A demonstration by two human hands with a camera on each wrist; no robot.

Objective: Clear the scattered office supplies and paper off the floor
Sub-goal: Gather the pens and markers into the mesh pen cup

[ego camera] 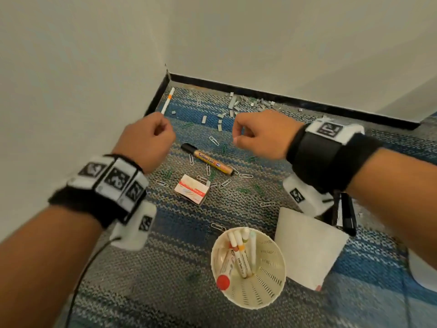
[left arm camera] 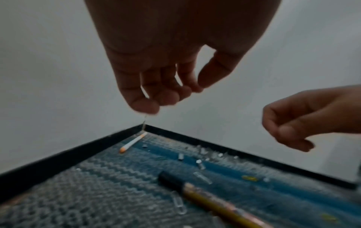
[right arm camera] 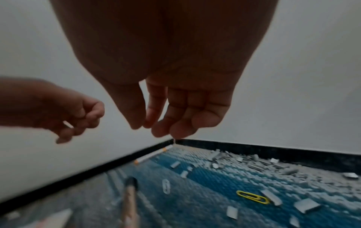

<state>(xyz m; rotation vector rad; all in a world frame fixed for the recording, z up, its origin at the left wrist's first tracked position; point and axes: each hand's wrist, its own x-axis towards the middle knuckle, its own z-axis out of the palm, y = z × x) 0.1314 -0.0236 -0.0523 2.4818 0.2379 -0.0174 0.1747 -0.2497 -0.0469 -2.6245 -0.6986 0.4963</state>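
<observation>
Hovering above the carpet [ego camera: 151,275] in the room corner, both hands were raised off the floor, well apart from each other. The left hand [ego camera: 147,140] had its fingers curled in with thumb and forefinger tips together; the left wrist view showed a thin pale sliver between the fingers [left arm camera: 144,101], too blurred to name. The right hand [ego camera: 260,136] had fingers bunched, tips close to the thumb; whether it pinched anything could not be told.

On the carpet below and between the hands lay the marker [ego camera: 209,162], black cap toward the left, body orange-brown. Silver and green paper clips [ego camera: 214,140] were strewn around it, several touching it. The small clip box [ego camera: 192,192] sat just beside the marker's near side. Loose staple strips [ego camera: 233,102] were heaped along the black skirting [ego camera: 295,100] at the far wall. A white pen with orange band [ego camera: 168,100] lay against the left skirting, in the corner.

Nearer the camera stood the cream perforated holder [ego camera: 269,263], upright, with several pens inside. Just to its right lay a white paper sheet [ego camera: 307,247], and beyond that a black stapler [ego camera: 346,214], partly hidden by the right wrist.
</observation>
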